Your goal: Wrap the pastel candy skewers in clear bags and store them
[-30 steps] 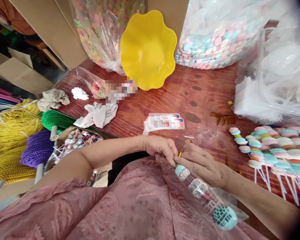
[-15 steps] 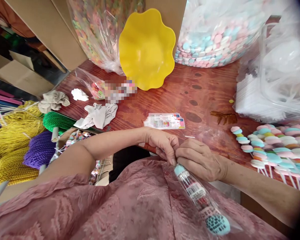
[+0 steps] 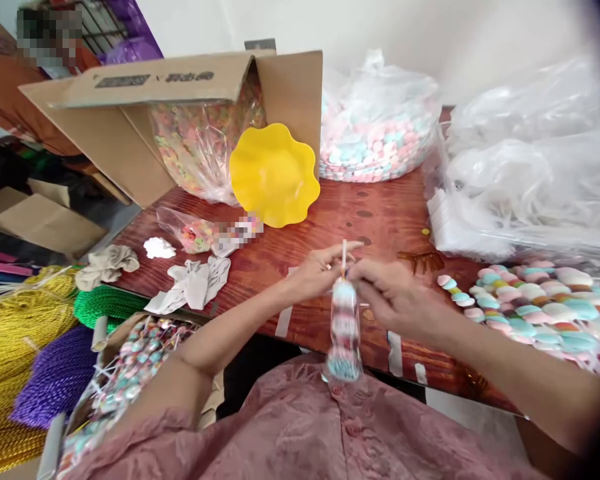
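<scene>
Head view: pale cloth (image 3: pixel 193 283) is lying below and left of the yellow bowl (image 3: pixel 275 177). Below the bowl, the left hand (image 3: pixel 313 275) is reaching beside the stick (image 3: pixel 345 251), its hold unclear through blur. The wrapped sweet skewer (image 3: pixel 345 327) is hanging stick-up, lower right of the bowl, and could be slipping down if the right hand (image 3: pixel 397 293), pinching near its neck, is slackening. Unwrapped skewers (image 3: pixel 540 300) are lying far right.

Hands (image 3: pixel 393 292) at wrapped candy skewer (image 3: pixel 345 327), yellow bowl (image 3: pixel 275 175) beyond
</scene>
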`<action>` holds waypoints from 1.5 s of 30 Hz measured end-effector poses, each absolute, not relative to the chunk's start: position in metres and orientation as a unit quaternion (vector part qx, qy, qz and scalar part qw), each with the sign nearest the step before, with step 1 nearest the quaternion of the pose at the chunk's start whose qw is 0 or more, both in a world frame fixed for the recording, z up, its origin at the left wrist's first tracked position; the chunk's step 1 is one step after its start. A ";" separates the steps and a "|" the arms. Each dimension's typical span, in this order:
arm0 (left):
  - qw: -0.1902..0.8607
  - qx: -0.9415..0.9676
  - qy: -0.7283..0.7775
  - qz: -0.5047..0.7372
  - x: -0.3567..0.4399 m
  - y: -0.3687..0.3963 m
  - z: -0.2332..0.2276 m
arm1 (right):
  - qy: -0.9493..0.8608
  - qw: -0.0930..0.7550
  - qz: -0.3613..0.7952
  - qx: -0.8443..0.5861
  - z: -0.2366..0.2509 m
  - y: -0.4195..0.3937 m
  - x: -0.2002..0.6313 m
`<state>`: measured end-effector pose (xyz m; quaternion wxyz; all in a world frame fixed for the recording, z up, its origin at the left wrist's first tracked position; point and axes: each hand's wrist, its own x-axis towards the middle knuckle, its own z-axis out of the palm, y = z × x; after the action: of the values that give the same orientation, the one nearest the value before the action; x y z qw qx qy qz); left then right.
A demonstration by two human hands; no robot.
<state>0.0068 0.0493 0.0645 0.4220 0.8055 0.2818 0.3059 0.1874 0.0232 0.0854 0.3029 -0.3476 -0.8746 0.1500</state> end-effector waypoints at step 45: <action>0.210 0.614 0.745 -0.152 -0.282 -0.118 0.014 | -0.851 0.289 0.277 -0.339 -0.009 -0.038 0.148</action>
<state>-0.2822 -0.1178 0.0137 0.2104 0.6142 0.7452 -0.1519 0.1483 -0.0378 -0.0085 0.2892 -0.3386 -0.8513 0.2775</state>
